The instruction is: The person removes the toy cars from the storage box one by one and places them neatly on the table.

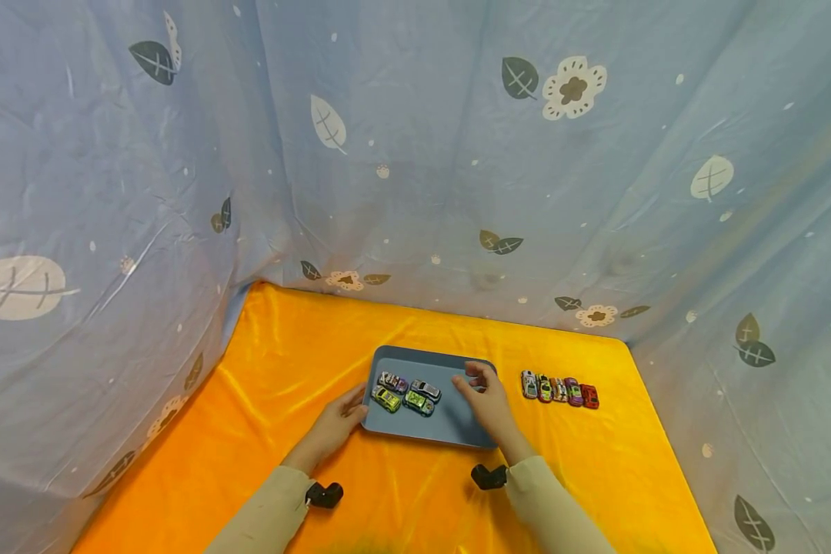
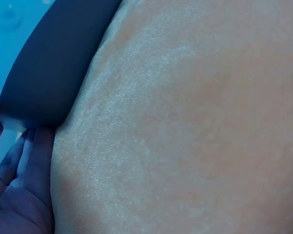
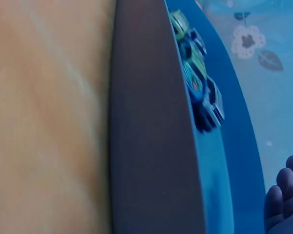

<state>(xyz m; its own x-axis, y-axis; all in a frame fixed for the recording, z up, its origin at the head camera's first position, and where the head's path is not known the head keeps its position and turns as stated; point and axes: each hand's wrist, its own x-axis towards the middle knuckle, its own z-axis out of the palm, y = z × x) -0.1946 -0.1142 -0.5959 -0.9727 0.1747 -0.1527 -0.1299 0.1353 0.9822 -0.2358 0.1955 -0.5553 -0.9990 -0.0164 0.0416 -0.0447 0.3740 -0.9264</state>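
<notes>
Resting at lower centre of the head view: blue tray [image 1: 457, 431] on the orange counter [image 1: 263, 431], four toy cars [image 1: 407, 393] in its left half. Touching the tray's left edge with straight, relaxed fingers: left hand [image 1: 338, 422]. Hovering over the tray's right part, fingers loosely curled, gripping nothing visible: right hand [image 1: 486, 400]. Lined up right of the tray, apart from it: five more cars [image 1: 559, 389]. Hanging behind: leaf-print sheet [image 1: 415, 154].
</notes>
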